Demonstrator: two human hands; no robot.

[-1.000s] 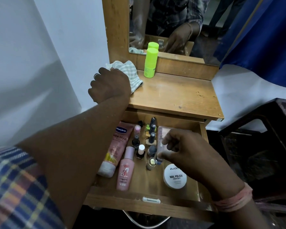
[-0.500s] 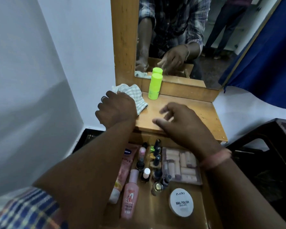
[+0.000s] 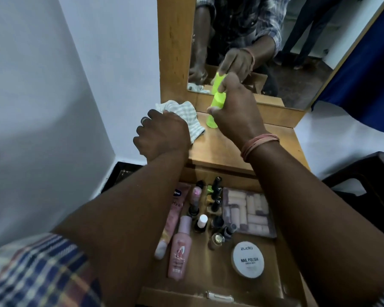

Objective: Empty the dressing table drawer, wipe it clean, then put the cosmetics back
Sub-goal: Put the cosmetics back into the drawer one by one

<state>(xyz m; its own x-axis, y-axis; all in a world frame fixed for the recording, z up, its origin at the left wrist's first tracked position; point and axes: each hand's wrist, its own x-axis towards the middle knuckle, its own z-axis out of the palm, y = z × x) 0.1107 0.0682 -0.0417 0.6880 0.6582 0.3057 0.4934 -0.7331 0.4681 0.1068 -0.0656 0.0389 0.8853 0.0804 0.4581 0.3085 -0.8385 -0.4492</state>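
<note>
A neon green bottle (image 3: 217, 102) stands on the dressing table top (image 3: 275, 147) by the mirror, and my right hand (image 3: 235, 111) grips it around the middle. At the table's left edge my left hand (image 3: 162, 135) rests in a fist on a checked cloth (image 3: 186, 116), holding it down. Below, the open drawer (image 3: 208, 286) holds a pink Vaseline tube (image 3: 173, 218), a pink bottle (image 3: 180, 251), several small nail polish bottles (image 3: 216, 202), a clear box of tubes (image 3: 248, 211) and a round white nail polish tin (image 3: 248, 259).
The mirror (image 3: 275, 41) in its wooden frame backs the table top and reflects my hands. A white wall (image 3: 53, 85) stands close on the left. A blue curtain (image 3: 368, 74) hangs at the right, with a dark plastic stool (image 3: 368, 185) below it.
My right hand rose from the drawer, crossed the table top and closed round the green bottle. The left hand stayed on the cloth. The view tilted up.
</note>
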